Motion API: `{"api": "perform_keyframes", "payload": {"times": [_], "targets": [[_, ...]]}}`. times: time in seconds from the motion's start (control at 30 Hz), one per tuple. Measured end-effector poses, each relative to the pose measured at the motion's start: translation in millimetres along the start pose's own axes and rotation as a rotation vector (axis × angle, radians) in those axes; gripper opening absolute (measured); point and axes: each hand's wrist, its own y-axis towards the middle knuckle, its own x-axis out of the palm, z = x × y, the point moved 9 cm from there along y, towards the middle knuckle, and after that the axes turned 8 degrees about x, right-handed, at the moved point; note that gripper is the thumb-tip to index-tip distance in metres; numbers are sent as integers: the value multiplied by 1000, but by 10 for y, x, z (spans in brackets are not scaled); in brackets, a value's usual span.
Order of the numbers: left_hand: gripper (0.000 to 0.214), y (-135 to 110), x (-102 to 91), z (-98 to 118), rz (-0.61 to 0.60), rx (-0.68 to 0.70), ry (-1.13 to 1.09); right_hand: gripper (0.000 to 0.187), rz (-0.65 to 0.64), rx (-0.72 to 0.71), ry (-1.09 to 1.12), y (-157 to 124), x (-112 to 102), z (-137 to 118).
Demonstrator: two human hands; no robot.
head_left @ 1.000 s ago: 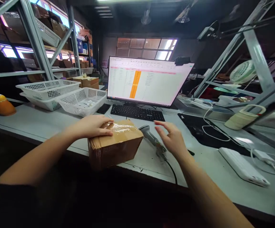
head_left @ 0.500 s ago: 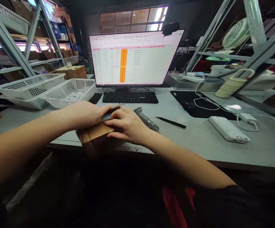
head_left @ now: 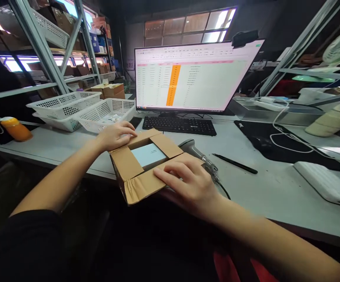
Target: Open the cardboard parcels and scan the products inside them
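Note:
A brown cardboard box (head_left: 129,164) sits at the near edge of the grey table (head_left: 264,184) with its top flaps folded out. A pale flat item (head_left: 148,154) shows inside it. My left hand (head_left: 115,135) rests on the far left flap with curled fingers. My right hand (head_left: 189,182) lies flat on the near right flap, fingers stretched out and pressing it down. A grey barcode scanner (head_left: 195,150) lies just right of the box, partly hidden by my right hand.
A monitor (head_left: 193,76) with a spreadsheet and a black keyboard (head_left: 180,125) stand behind the box. White baskets (head_left: 78,111) sit at the left, a black pen (head_left: 234,163) and a white power bank (head_left: 324,182) at the right. Metal shelving flanks both sides.
The taped box has been opened: its flaps now lie spread apart, showing a pale item inside. My right hand moved from the air onto the box and now presses the near flap.

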Motion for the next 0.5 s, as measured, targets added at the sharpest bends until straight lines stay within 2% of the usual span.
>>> {"api": "perform_keyframes", "payload": {"times": [0.07,0.13,0.2,0.23,0.3,0.37,0.43,0.5], "targets": [[34,-16,-114,142,85,98,197,42,-213,75,172,140,81,200],[31,22,-172,280,72,148,294,42,-470,233,301,372,271,502],[33,82,-185,432,13,169,252,37,-682,424,212,612,476,843],[35,98,-186,529,-8,180,203,37,-779,474,162,717,563,952],[36,64,-172,757,-31,224,88,50,-954,500,127,873,693,1026],[34,-68,-105,984,-60,299,-7,64,-1074,486,104,941,750,1004],[31,-242,-30,1113,-52,342,-62,73,-1140,495,28,920,759,1013],[32,-387,-25,1153,55,359,-80,79,-1184,535,-23,840,753,1058]]}}
